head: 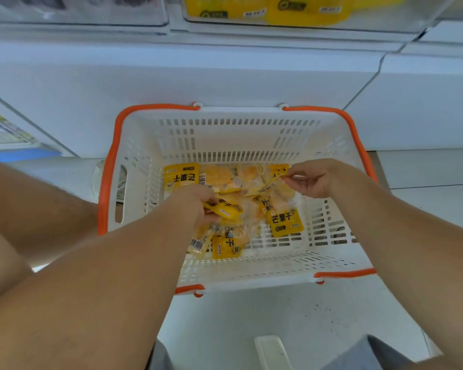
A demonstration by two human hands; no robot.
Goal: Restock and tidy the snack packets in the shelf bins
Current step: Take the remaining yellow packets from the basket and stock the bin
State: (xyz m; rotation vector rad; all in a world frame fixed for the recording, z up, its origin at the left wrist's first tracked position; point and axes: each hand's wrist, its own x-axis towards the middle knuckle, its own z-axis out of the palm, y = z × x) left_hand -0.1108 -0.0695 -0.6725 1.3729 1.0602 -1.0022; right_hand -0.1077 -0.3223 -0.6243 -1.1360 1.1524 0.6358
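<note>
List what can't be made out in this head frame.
- Packets under the left hand: hand and forearm cover them, so no count.
- Upper shelf bin of yellow packets: cut off by the top edge.
- Bin at top left: contents blurred.
- Small print on the basket's packets: too small.
- Right hand: pinches a packet edge; the rest merges into the pile.

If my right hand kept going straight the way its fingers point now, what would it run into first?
The right hand points left across the basket, pinching a yellow packet. Straight on, it would probably meet the loose mango packets piled mid-basket first, though depth is hard to judge.
</note>
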